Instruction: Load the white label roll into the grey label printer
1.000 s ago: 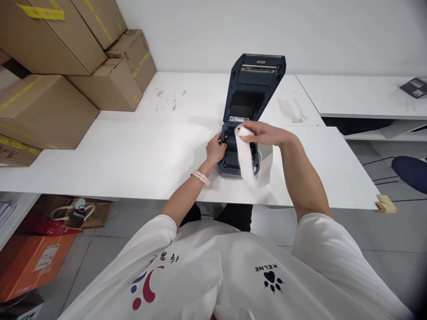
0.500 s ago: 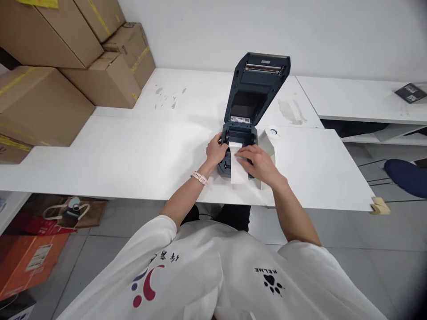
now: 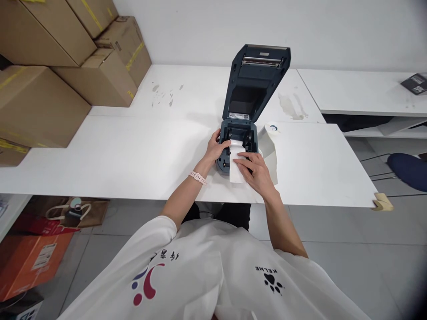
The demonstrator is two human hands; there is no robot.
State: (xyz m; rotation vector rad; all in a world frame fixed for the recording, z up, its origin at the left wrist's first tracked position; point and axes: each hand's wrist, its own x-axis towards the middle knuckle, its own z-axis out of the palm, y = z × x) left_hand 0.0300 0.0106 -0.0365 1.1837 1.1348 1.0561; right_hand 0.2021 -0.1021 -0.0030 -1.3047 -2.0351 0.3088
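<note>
A dark blue label printer (image 3: 248, 95) stands on the white table (image 3: 133, 155) with its lid raised. A white paper strip (image 3: 235, 172) runs out of its open bay toward the front edge. My left hand (image 3: 217, 149) grips the left side of the printer's bay, fingers curled over the edge. My right hand (image 3: 254, 170) lies flat on the paper strip, fingers stretched out and pressing it down. A white paper roll (image 3: 269, 140) stands just right of the printer.
Stacked cardboard boxes (image 3: 60, 58) fill the table's far left. A second white desk (image 3: 360, 91) with a black booklet (image 3: 414, 83) is at right. Under the table lie an orange box (image 3: 30, 262) and a bag (image 3: 75, 211). A dark chair seat (image 3: 408, 171) is at far right.
My right hand lowered from holding the roll end up above the printer to lying flat on the paper strip at the front. The left hand stayed on the printer.
</note>
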